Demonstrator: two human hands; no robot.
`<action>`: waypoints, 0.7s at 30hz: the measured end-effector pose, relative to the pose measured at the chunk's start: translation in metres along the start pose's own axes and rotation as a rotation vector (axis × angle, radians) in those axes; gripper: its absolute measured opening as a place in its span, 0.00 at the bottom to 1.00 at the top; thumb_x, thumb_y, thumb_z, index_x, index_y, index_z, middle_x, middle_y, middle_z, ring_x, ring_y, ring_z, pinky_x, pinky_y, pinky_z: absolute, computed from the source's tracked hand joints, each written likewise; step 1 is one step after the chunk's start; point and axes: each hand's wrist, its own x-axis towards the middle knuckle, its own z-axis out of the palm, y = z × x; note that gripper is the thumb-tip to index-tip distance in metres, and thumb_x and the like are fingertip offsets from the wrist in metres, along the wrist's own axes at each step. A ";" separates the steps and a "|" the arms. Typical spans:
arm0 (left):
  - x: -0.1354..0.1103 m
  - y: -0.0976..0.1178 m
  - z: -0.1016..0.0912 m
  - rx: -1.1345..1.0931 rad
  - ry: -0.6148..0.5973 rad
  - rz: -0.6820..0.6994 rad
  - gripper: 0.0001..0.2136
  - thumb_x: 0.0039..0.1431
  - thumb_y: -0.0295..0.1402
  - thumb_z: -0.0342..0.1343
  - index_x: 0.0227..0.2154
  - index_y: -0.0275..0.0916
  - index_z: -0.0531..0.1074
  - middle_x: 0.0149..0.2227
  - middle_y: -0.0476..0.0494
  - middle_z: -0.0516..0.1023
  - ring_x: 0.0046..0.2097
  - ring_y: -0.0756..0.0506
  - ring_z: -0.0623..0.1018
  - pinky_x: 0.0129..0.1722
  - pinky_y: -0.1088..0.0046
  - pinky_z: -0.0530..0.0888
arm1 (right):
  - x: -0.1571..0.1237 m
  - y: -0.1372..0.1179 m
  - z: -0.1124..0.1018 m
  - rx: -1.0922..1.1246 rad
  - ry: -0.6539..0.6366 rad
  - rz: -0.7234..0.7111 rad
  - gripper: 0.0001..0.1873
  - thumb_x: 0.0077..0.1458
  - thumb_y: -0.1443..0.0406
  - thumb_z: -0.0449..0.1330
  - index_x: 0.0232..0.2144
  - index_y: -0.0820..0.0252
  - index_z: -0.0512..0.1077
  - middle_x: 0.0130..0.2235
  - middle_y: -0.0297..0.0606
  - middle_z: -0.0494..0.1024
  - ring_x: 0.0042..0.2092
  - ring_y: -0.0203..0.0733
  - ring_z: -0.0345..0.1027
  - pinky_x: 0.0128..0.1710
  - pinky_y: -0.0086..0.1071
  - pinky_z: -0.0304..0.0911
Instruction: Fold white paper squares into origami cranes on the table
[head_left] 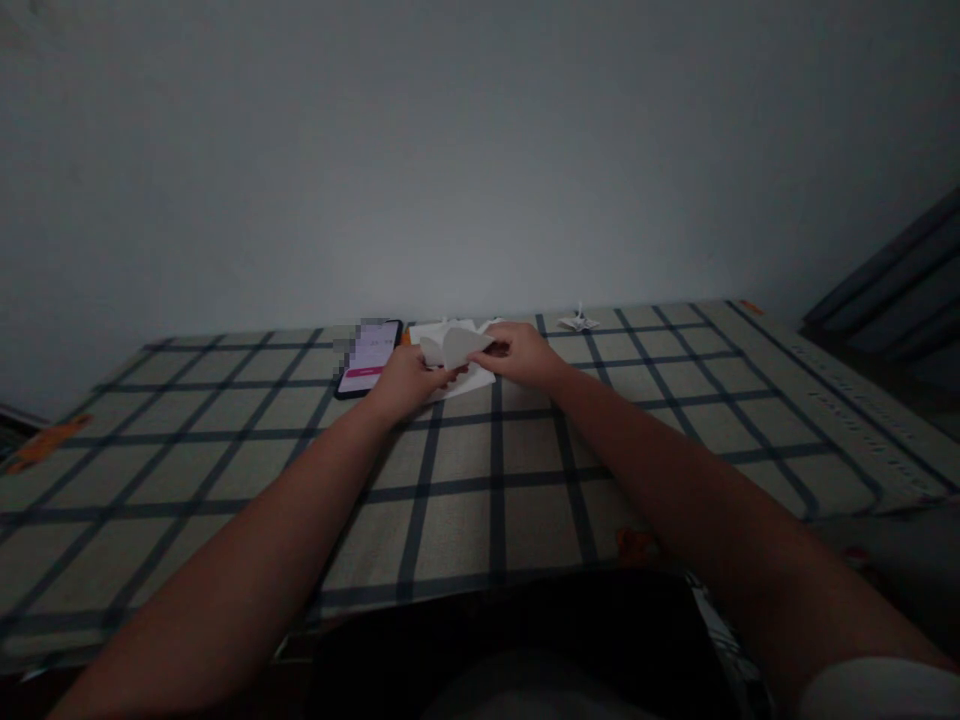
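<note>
Both my arms reach forward over a checked cloth (525,480). My left hand (405,382) and my right hand (525,355) pinch a small folded piece of white paper (454,346) between them, just above the cloth. Under it lies a flat white sheet (469,382). The fingers of both hands are closed on the folded paper's edges.
A phone (369,356) with a lit screen lies just left of my left hand. A small folded white paper figure (579,321) stands farther back on the right. A pale wall rises right behind the cloth. Something dark sits at the far right.
</note>
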 end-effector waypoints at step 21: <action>0.000 0.001 0.013 -0.325 0.033 -0.068 0.14 0.42 0.38 0.67 0.32 0.36 0.79 0.32 0.42 0.81 0.33 0.44 0.77 0.35 0.68 0.74 | 0.001 0.003 0.006 -0.042 0.074 -0.127 0.05 0.53 0.65 0.59 0.26 0.60 0.69 0.32 0.37 0.72 0.35 0.38 0.63 0.37 0.32 0.59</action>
